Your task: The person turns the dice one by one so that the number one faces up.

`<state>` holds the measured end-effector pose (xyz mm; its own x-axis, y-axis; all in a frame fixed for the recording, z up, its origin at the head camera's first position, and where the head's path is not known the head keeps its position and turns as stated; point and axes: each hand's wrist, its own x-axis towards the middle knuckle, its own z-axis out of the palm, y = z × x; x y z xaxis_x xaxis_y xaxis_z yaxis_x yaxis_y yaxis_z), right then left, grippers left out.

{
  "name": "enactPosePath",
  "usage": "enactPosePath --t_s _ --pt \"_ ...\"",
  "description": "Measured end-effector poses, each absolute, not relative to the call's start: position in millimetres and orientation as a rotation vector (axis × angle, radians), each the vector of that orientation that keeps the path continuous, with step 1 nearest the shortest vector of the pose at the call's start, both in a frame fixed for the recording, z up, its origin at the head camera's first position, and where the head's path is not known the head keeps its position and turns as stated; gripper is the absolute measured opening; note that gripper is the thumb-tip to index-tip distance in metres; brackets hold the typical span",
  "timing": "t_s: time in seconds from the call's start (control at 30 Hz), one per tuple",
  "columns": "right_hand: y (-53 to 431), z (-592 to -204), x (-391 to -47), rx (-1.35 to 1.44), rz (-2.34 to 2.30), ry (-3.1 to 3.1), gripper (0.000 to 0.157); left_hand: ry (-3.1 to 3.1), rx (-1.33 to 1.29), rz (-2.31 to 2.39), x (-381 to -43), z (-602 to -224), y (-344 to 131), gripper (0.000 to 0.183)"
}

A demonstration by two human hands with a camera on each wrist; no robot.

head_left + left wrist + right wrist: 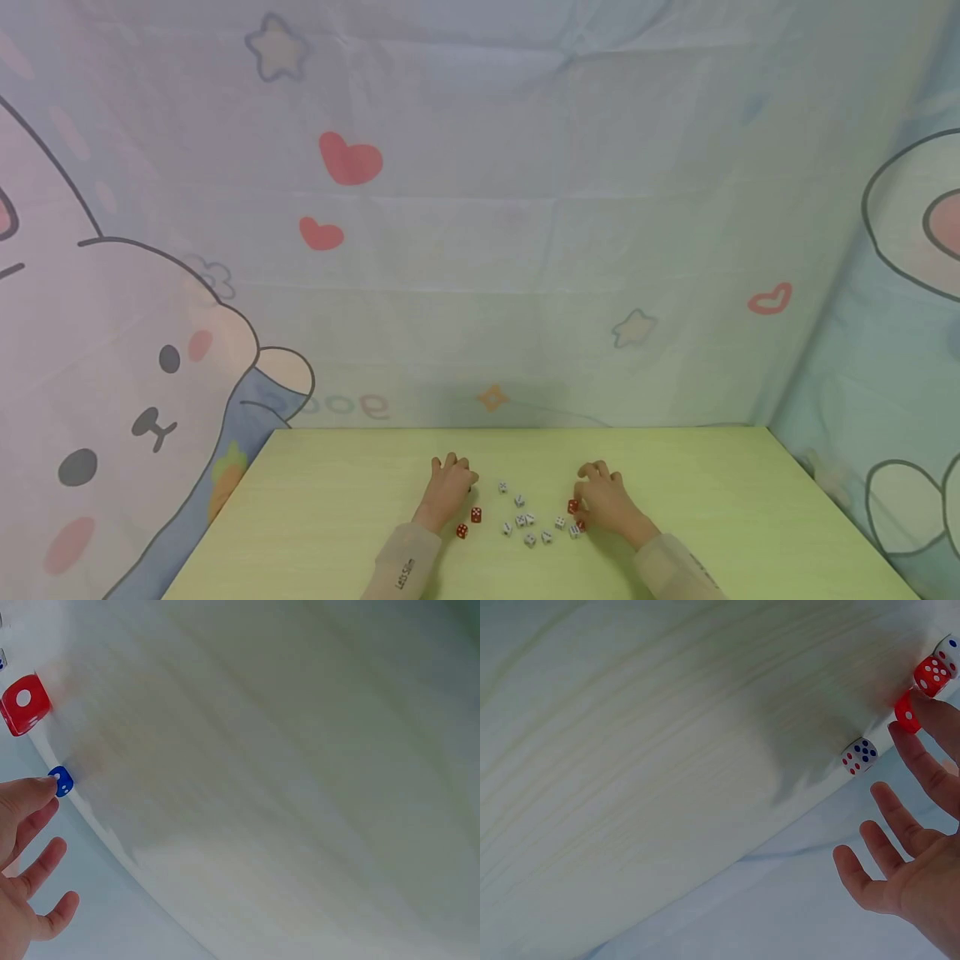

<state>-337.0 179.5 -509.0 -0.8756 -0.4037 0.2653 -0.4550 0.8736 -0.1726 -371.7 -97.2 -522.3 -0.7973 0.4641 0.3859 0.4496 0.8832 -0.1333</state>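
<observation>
My left hand (447, 490) is at the left of the scattered dice, and in the left wrist view it pinches a small blue die (61, 782) between thumb and forefinger. A red die (26, 706) lies close by. On the other side, my right hand (606, 504) pinches a red die (906, 712) with thumb and forefinger, the other fingers spread. Beside that die are another red die (933, 675) and a white die (949, 652). A separate white die (859, 756) with red and blue dots lies near the fingertips.
Several white dice (530, 540) are scattered on the pale yellow table (315, 517) between the hands. Two red dice, one at the front (462, 531), lie near the left hand. A printed cloth (525, 250) hangs behind the table.
</observation>
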Motion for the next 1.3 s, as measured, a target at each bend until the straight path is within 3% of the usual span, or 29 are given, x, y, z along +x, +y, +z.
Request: enactPosePath --t_s 1.3 --pt "182 -510 -355 0.627 0.355 -2.788 0.020 -2.654 -0.677 0.058 -371 -520 -98 0.011"
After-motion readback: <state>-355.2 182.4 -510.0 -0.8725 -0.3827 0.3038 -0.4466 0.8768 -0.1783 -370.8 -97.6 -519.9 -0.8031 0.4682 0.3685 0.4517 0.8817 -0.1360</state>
